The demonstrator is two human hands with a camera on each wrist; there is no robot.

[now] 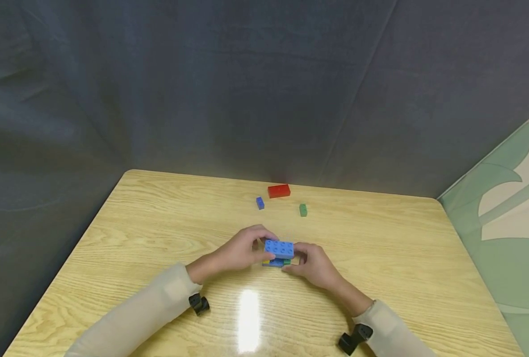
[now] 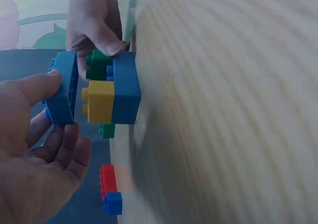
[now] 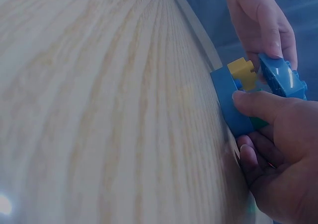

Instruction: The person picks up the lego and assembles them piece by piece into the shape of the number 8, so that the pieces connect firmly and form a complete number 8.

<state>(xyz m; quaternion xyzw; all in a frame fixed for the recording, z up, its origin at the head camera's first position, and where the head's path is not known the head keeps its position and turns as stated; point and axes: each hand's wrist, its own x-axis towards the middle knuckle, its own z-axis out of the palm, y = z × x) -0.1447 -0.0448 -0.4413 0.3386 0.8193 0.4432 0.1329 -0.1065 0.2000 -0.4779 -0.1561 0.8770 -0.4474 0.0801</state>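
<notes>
A blue eight-stud toy brick (image 1: 279, 249) is pinched between the thumb and fingers of my left hand (image 1: 244, 248). Directly beneath it, and apart from it in the left wrist view, is a second blue brick (image 2: 127, 87) with a yellow brick (image 2: 101, 102) on one end and a green brick (image 2: 100, 64) on the other. My right hand (image 1: 312, 265) grips this lower stack at its green end, thumb against the blue side in the right wrist view. The held upper brick (image 3: 282, 76) looks tilted there.
Farther back on the wooden table (image 1: 157, 218) lie a red brick (image 1: 279, 191), a small blue brick (image 1: 260, 203) and a small green brick (image 1: 303, 210). A dark curtain (image 1: 246, 99) hangs behind the table. To the right is a patterned panel (image 1: 514, 238).
</notes>
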